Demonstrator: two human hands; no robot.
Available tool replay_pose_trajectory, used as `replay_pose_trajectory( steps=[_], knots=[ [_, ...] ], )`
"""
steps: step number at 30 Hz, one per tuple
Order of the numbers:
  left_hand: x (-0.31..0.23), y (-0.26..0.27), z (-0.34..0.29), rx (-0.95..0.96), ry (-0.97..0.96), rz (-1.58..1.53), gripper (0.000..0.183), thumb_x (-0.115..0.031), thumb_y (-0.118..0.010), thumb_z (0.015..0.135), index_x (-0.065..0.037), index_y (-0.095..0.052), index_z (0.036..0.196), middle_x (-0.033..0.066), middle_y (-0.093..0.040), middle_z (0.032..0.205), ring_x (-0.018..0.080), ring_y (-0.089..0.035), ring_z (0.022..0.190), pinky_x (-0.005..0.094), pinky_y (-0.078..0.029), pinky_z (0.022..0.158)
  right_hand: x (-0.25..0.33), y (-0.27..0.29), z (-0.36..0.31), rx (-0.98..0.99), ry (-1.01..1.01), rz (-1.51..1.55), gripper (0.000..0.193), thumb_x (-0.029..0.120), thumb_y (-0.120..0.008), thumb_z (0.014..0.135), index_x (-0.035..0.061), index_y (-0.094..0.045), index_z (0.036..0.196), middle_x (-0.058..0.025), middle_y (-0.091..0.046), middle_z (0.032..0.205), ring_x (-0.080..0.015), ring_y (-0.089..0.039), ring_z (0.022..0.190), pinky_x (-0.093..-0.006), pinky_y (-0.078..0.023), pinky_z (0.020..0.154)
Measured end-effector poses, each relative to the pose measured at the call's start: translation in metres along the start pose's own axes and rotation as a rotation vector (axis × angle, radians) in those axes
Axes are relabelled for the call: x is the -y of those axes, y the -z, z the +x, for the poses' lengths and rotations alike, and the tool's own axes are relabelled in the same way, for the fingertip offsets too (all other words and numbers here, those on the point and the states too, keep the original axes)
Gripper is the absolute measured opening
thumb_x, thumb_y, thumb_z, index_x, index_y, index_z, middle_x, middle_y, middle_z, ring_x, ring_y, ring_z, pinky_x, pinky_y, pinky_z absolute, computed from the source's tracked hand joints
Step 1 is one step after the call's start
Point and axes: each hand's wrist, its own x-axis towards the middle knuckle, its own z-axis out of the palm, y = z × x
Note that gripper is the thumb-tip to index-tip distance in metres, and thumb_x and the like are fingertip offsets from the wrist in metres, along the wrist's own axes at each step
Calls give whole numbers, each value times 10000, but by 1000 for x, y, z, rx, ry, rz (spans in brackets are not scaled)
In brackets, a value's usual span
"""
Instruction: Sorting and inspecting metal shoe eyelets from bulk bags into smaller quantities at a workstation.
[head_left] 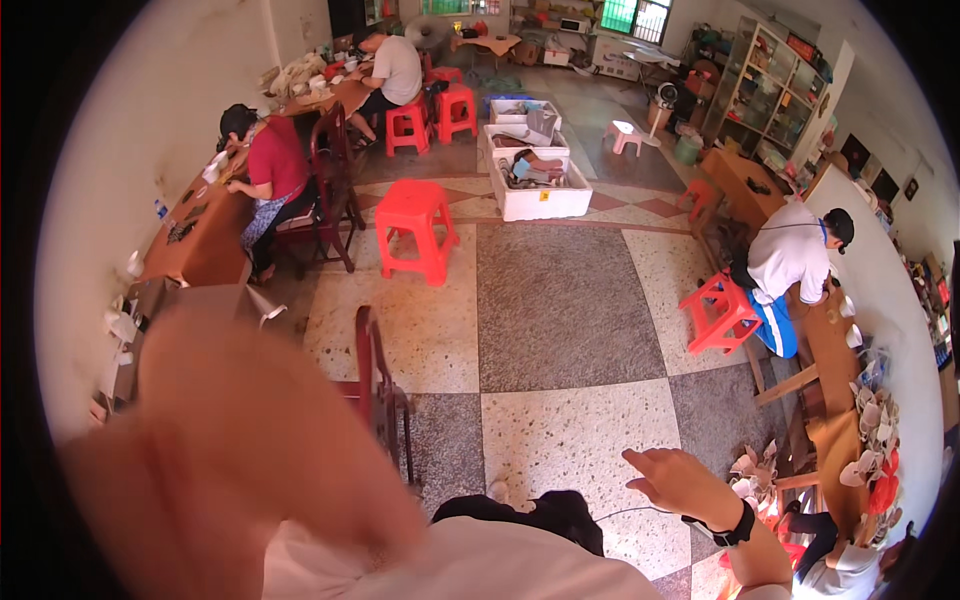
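Observation:
My left hand point(255, 430) is raised very near the camera and fills the lower left as a large blur; its fingers cannot be made out. Lower right, my right hand point(675, 485) hangs over the tiled floor, fingers loosely stretched to the left and nothing seen in them. A black watch point(735, 525) sits on that wrist. Below, between the two arms, are my pale shirt point(530, 560) and dark trousers point(530, 510). A dark red wooden chair point(372, 370) stands just beyond my left hand.
Red plastic stools point(415, 225) stand ahead to the left. White foam boxes point(545, 200) holding mixed items lie farther ahead. People sit working at brown-covered tables point(205, 235) along the left wall and a long bench point(835, 365) on the right. Pale pieces point(755, 470) are heaped beside that bench.

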Motion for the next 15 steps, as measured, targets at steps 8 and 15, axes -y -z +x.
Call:
replay_pose_trajectory(
  steps=[8,15],
  knots=[
    [142,-37,28,-9,77,137,130,-152,-567,762,-135,-548,890,45,-624,834,271,-521,957,413,-461,723,-132,37,47,-73,50,-71,344,221,-601,790,16,-490,1043,-150,-583,751,-329,-584,712,-406,-467,615],
    [274,-59,71,-12,92,331,109,-160,-560,772,-133,-543,877,49,-624,829,278,-524,950,402,-462,722,-243,116,93,-62,98,-56,368,223,-606,782,21,-493,1068,-158,-586,737,-344,-582,701,-408,-467,599]
  ],
)
